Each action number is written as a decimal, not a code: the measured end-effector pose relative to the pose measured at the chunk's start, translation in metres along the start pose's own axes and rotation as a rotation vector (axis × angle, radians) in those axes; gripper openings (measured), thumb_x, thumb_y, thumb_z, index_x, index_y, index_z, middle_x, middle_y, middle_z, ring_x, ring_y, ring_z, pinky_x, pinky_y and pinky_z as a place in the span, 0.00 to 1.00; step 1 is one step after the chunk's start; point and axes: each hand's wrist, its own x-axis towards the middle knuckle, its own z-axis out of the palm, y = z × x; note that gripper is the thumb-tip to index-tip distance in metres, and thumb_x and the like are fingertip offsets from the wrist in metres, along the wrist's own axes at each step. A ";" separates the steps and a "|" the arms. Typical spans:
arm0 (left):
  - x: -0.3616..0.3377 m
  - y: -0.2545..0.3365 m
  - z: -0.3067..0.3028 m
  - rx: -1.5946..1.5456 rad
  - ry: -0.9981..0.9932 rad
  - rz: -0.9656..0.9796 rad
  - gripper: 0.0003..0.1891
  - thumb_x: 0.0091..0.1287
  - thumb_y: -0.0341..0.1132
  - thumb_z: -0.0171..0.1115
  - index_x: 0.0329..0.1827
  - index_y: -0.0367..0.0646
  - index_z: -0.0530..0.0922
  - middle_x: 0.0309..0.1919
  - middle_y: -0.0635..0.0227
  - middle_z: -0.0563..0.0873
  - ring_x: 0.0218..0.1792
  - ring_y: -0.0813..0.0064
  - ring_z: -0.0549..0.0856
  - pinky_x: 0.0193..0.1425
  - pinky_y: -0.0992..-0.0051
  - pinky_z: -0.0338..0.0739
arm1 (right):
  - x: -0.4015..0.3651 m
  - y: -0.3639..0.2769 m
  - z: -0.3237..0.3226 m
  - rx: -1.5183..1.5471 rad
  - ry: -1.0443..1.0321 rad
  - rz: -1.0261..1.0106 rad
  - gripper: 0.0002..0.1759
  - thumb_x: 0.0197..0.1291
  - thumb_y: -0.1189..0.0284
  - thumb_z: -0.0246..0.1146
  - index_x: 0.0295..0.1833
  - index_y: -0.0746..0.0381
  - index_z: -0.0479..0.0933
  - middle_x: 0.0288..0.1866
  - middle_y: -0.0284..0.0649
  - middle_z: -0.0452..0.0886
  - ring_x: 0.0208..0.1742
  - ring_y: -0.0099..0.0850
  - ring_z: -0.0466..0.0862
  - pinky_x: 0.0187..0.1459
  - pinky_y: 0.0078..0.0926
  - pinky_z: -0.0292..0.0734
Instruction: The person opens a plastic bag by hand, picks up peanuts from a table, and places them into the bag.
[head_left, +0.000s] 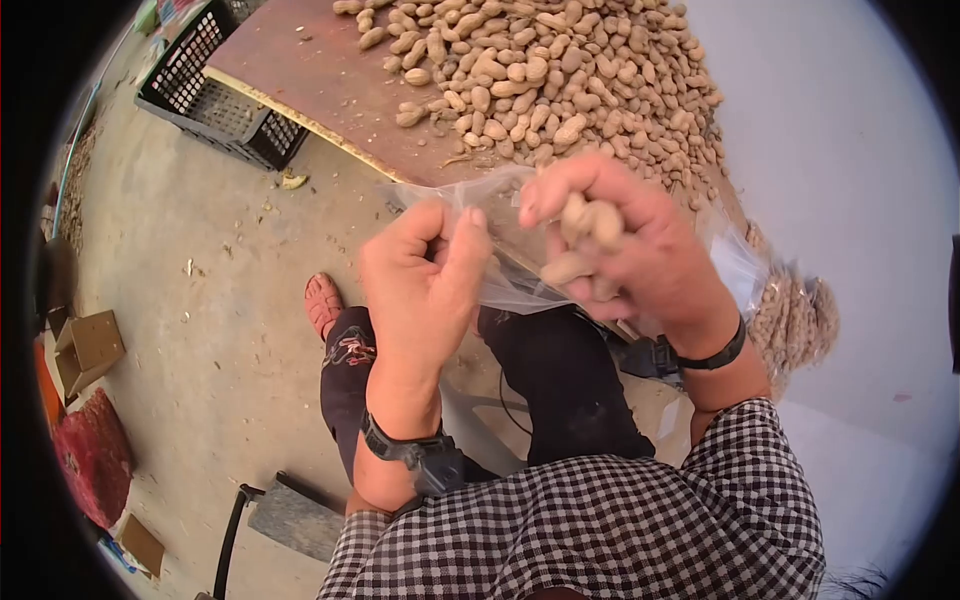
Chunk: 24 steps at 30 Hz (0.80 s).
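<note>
My left hand (425, 275) pinches the edge of a clear plastic bag (515, 285), its thumb pressed against the curled fingers. The bag's mouth spreads between my two hands, over my lap. Several unshelled peanuts (590, 222) are in the curled fingers of my right hand (640, 235), which is slightly blurred and sits over the bag's right side. Just beyond my hands, a large heap of peanuts (570, 80) covers much of the reddish-brown tabletop (290, 60).
Right of my right wrist rests a clear bag filled with peanuts (795, 315), by the pale wall (850, 150). A black plastic crate (240, 120) stands on the floor beyond the table's left edge. Farther left are an open cardboard box (90, 350) and a red sack (92, 458).
</note>
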 end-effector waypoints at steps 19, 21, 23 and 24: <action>0.001 -0.013 -0.001 0.036 -0.039 0.115 0.10 0.61 0.31 0.63 0.24 0.36 0.76 0.13 0.64 0.70 0.16 0.78 0.69 0.22 0.73 0.65 | 0.011 0.018 0.005 -0.817 -0.106 -0.178 0.26 0.53 0.78 0.59 0.61 0.64 0.72 0.52 0.42 0.78 0.48 0.32 0.79 0.39 0.21 0.77; 0.000 -0.011 -0.002 0.035 -0.033 0.064 0.11 0.60 0.32 0.63 0.22 0.37 0.74 0.13 0.62 0.69 0.15 0.74 0.69 0.21 0.71 0.64 | 0.005 0.012 0.005 -0.794 -0.095 -0.178 0.27 0.54 0.79 0.59 0.62 0.63 0.71 0.53 0.41 0.78 0.48 0.30 0.80 0.38 0.20 0.77; 0.001 -0.010 -0.007 0.126 -0.003 0.125 0.13 0.60 0.33 0.63 0.21 0.37 0.72 0.13 0.60 0.68 0.15 0.72 0.67 0.21 0.70 0.63 | -0.005 0.004 0.003 -0.737 -0.047 -0.154 0.27 0.55 0.80 0.59 0.64 0.62 0.71 0.53 0.40 0.78 0.48 0.30 0.80 0.39 0.20 0.77; 0.004 -0.010 -0.007 0.160 -0.002 0.146 0.14 0.60 0.34 0.63 0.20 0.37 0.71 0.13 0.60 0.68 0.14 0.71 0.66 0.21 0.69 0.63 | -0.007 0.004 -0.007 -0.737 0.013 -0.158 0.26 0.55 0.79 0.59 0.63 0.62 0.72 0.54 0.41 0.78 0.48 0.30 0.81 0.41 0.21 0.77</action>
